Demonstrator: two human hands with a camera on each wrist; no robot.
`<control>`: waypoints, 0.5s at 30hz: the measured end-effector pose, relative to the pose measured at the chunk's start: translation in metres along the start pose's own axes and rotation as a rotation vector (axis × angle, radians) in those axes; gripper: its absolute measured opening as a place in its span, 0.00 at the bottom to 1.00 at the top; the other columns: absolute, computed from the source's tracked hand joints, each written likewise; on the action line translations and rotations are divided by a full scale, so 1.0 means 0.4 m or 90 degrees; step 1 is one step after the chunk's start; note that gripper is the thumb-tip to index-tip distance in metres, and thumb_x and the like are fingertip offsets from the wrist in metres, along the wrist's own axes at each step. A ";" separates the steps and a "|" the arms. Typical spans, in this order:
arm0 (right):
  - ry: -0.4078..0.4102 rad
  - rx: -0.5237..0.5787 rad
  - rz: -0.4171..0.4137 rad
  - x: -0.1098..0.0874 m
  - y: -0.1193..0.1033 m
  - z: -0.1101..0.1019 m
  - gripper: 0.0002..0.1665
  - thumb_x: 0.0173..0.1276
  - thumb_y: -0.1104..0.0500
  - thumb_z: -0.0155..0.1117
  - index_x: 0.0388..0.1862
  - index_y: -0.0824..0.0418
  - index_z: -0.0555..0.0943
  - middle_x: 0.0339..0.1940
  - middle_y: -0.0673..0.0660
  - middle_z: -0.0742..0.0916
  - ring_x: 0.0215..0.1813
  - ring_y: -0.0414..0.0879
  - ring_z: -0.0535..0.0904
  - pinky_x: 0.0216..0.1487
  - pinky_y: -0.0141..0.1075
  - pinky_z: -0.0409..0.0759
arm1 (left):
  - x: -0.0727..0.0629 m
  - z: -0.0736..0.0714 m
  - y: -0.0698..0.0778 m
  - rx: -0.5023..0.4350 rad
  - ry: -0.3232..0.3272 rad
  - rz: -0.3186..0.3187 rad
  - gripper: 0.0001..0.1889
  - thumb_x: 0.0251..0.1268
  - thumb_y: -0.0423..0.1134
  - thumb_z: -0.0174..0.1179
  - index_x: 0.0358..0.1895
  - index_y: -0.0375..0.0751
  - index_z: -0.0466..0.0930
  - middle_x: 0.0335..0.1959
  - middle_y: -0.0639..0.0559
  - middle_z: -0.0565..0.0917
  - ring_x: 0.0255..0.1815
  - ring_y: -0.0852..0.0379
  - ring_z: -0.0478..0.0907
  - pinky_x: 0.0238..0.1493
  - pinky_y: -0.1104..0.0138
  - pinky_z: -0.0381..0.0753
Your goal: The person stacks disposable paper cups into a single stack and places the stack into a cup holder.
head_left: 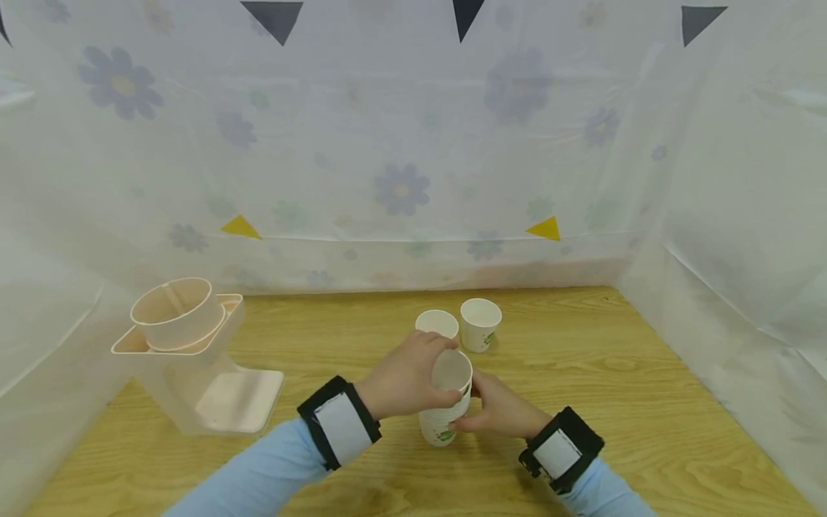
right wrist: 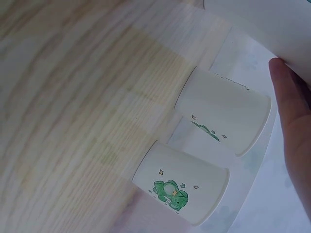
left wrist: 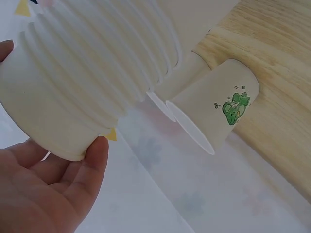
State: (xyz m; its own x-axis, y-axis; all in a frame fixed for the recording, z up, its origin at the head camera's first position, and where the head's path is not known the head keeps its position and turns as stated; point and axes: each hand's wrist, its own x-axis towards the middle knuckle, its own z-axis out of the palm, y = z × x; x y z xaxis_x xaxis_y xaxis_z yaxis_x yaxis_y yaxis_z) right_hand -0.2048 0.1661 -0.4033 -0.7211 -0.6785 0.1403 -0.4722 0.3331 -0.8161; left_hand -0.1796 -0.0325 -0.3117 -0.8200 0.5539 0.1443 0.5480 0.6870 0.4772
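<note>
A stack of nested white paper cups (head_left: 434,429) stands between my two hands in the head view. My left hand (head_left: 407,373) grips the top cup near its rim, thumb on the near side and fingers on the far side. Lower on the stack, my right hand (head_left: 507,409) holds the right side between thumb and fingers. Several stacked rims (left wrist: 87,73) fill the left wrist view. Just behind the stack are two upright single cups, a left one (head_left: 436,323) and a right one (head_left: 480,327), the right wrist view showing green cartoon animal prints (right wrist: 170,194) on them.
A pale pink plastic stand (head_left: 239,402) with a round cup-like funnel (head_left: 174,316) on top is at the left of the wooden table (head_left: 646,431). Flower-patterned white sheeting (head_left: 400,143) walls off the back and both sides.
</note>
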 end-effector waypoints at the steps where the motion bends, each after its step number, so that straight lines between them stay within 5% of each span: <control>1: 0.000 0.002 0.002 0.000 0.000 0.000 0.43 0.53 0.56 0.73 0.64 0.64 0.64 0.59 0.61 0.78 0.56 0.43 0.76 0.54 0.34 0.76 | 0.000 0.002 -0.001 0.000 -0.004 -0.002 0.31 0.51 0.48 0.67 0.58 0.38 0.73 0.56 0.47 0.76 0.56 0.50 0.70 0.46 0.63 0.77; 7: 0.005 0.001 -0.003 -0.002 -0.001 0.001 0.41 0.52 0.55 0.73 0.63 0.63 0.66 0.58 0.58 0.78 0.56 0.39 0.75 0.55 0.33 0.75 | 0.000 0.013 -0.006 0.007 -0.028 0.002 0.31 0.51 0.47 0.67 0.59 0.40 0.72 0.56 0.47 0.76 0.56 0.51 0.70 0.46 0.64 0.76; 15: 0.009 0.000 -0.005 -0.003 -0.006 0.001 0.40 0.52 0.56 0.73 0.62 0.62 0.67 0.57 0.57 0.79 0.55 0.37 0.74 0.55 0.33 0.75 | -0.005 0.020 -0.008 0.045 -0.008 0.041 0.31 0.50 0.50 0.68 0.57 0.41 0.72 0.56 0.48 0.75 0.56 0.51 0.71 0.50 0.62 0.75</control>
State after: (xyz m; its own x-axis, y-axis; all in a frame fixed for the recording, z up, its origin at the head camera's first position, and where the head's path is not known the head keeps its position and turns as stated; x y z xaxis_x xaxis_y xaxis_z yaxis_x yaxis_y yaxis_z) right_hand -0.2026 0.1657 -0.4020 -0.7243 -0.6719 0.1545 -0.4778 0.3276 -0.8151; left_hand -0.1784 -0.0321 -0.3206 -0.7803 0.6041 0.1618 0.6108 0.6805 0.4048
